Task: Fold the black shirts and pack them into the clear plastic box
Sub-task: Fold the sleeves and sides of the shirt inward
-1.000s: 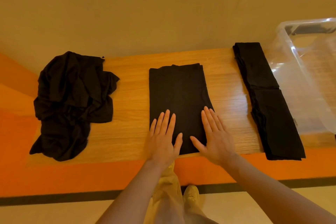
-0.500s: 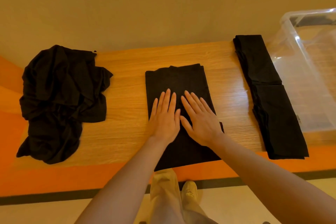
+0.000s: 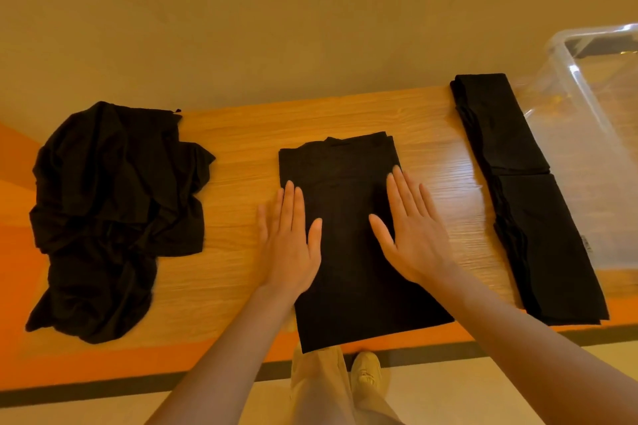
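Crumpled pile of black shirts at left end of the wooden surface, spilling toward the near edge. Left hand flat, fingers straight and together, pressing the left edge of the folded shirt, partly on bare wood. Folded shirt lies mid-surface, its near end overhanging the near edge. Right hand flat too, fingers straight, slightly spread, pressing the shirt's right side. Neither hand grips anything. Stack of folded shirts, two in a row, runs far to near at the right end. Clear plastic box just beside it at right edge; inside mostly hard to tell.
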A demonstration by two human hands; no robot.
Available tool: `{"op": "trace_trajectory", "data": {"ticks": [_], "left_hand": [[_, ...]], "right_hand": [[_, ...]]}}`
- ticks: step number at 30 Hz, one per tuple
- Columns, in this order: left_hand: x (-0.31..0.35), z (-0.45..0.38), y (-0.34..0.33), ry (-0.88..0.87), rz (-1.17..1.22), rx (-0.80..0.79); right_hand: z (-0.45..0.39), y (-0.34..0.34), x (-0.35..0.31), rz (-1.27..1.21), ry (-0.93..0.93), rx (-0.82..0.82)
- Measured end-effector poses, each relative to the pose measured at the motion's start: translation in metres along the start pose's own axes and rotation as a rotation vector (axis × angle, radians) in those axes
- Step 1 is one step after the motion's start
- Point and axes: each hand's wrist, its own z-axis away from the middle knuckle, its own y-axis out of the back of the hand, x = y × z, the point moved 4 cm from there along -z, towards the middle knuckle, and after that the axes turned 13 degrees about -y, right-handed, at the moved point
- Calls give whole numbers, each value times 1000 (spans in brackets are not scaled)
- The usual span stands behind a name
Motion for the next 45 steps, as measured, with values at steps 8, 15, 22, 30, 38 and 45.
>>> {"op": "trace_trajectory", "data": {"ticks": [8, 15, 22, 30, 38, 45], "left_hand": [[19, -94, -13, -78, 8, -64], [-30, -107, -14, -15, -38, -106], [-65, -108, -6, 33, -12, -163], [-28, -77, 15, -104, -40, -48], [29, 50, 2, -336, 51, -141], [28, 129, -5, -398, 75, -189]], "right_hand": [[-92, -20, -48, 75, 174, -52], [-115, -17, -13, 96, 39, -54], [-122, -16, 4, 132, -40, -81], [-83, -3, 1, 62, -44, -30], [44, -2, -6, 61, 142, -86], [136, -19, 27, 109, 273, -147]]}}
